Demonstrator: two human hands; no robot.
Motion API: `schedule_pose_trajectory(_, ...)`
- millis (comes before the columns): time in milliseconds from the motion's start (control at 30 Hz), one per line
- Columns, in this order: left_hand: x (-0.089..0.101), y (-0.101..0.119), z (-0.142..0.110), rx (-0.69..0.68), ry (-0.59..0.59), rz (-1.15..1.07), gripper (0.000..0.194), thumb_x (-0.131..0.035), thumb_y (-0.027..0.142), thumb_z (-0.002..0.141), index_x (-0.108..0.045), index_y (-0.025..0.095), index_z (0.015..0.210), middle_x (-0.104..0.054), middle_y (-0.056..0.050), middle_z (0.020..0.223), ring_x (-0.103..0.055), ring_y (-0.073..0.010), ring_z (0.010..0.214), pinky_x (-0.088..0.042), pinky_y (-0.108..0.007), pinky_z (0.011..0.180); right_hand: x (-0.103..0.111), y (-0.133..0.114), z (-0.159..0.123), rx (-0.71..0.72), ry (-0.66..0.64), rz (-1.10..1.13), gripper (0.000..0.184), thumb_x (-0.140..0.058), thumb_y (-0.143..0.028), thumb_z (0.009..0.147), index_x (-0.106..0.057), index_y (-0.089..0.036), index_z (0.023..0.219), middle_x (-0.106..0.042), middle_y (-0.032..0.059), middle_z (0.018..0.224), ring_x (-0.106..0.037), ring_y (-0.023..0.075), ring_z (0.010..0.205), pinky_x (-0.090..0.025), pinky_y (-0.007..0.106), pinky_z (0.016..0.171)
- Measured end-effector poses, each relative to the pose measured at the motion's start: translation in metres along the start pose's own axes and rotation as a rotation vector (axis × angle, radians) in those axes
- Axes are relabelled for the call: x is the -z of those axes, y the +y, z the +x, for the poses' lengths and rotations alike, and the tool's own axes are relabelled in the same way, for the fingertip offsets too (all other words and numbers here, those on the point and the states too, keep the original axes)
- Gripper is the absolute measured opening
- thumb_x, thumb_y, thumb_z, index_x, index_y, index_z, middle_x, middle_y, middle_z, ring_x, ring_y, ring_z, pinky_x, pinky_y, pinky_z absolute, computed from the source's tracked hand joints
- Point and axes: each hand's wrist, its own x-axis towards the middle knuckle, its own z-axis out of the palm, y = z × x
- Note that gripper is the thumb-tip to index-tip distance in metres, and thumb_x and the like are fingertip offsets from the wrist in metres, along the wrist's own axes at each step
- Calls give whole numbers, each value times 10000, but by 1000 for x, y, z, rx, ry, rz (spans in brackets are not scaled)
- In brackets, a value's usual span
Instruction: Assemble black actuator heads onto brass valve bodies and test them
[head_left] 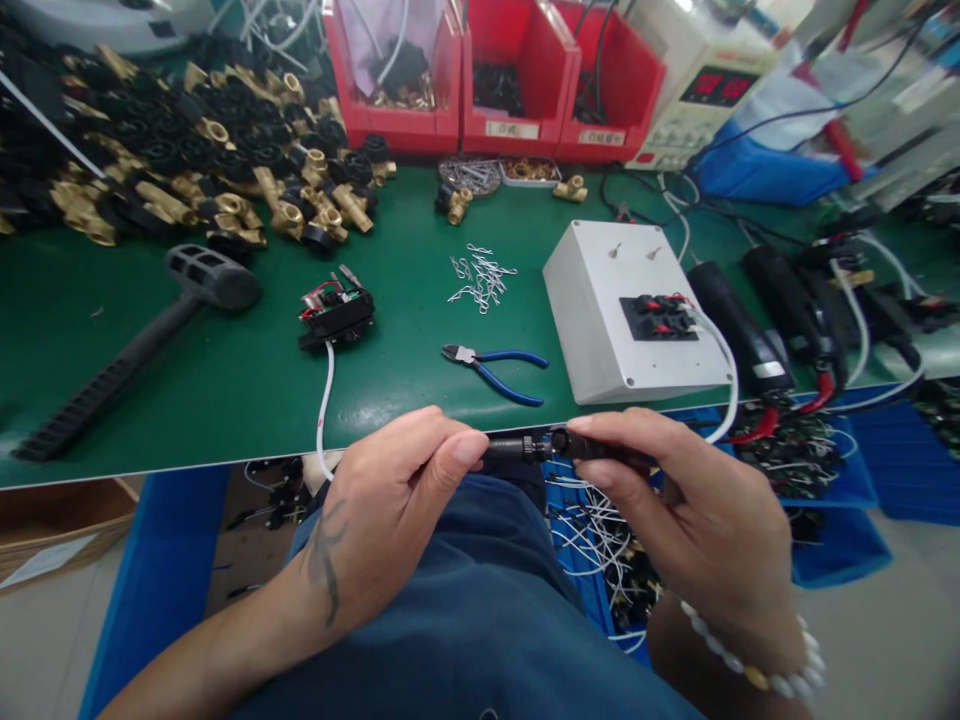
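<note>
Left hand [409, 495] holds black connector [510, 449]; middle red bin [517, 151]: black parts [496, 92].

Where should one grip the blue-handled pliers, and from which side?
Probably by the blue handles, from above and the near side: the pliers lie flat, handles spread towards the right, metal nose pointing left. The white box near the handle ends tightens the right side.

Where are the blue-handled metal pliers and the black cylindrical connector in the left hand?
Blue-handled metal pliers [468, 356]: head view, on the silver joint.
Black cylindrical connector [512, 449]: head view, on its exposed barrel.
</note>
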Motion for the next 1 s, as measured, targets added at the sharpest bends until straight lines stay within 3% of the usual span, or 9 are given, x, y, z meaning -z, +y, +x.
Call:
schedule_pose_trajectory(233, -1, 1, -4, -50, 46, -5, 125, -590, 278, 995, -653, 226, 900, -617, 38, 759, -552, -102, 601, -455, -214, 549, 2, 2, 0, 24, 4, -30, 179, -583, -207, 1012, -641, -208, 1181, -689, 34, 1038, -656, 117, 954, -535, 200, 861)
schedule_pose_trajectory(533, 2, -3, -5, -192, 50, 35, 81, -626, 274, 983, -642, 196, 999, -635, 11, 801, -600, -121, 699, -490, -234, 624, 3, 5, 3, 77, -53, 35, 165, -530, -162, 1029, -632, -166, 1159, -656, 31, 983, -625, 91, 896, -488, 183, 812)
schedule_pose_trajectory(767, 2, -9, -2, -308, 48, 142, 54, -615, 261, 988, -623, 207, 990, -663, -1, 819, -626, -136, 721, -491, -242, 646, -1, 1, 6, 75, -59, -13, 178, -498, -203, 1046, -664, -170, 1101, -687, 53, 951, -654, 131, 868, -511, 234, 773)
schedule_pose_trajectory(867, -2, -15, -5, -263, -1, 137, 106, -569, 282, 1012, -622, 201, 967, -654, 0, 801, -629, -128, 693, -466, -233, 597, -8, 8, 6, 62, -128, -13, 217, -470, -222, 1056, -677, -166, 1093, -704, 62, 956, -670, 138, 866, -531, 240, 766)
schedule_pose_trajectory(1000, -8, -25, -8, -200, -302, 173, 235, -510, 391, 1033, -647, 211, 969, -660, -3, 848, -636, -156, 750, -485, -265, 647, -4, 26, 12, 114, -358, -16, 205, -503, -230, 1039, -697, -166, 1057, -711, 58, 998, -676, 147, 906, -550, 249, 778)
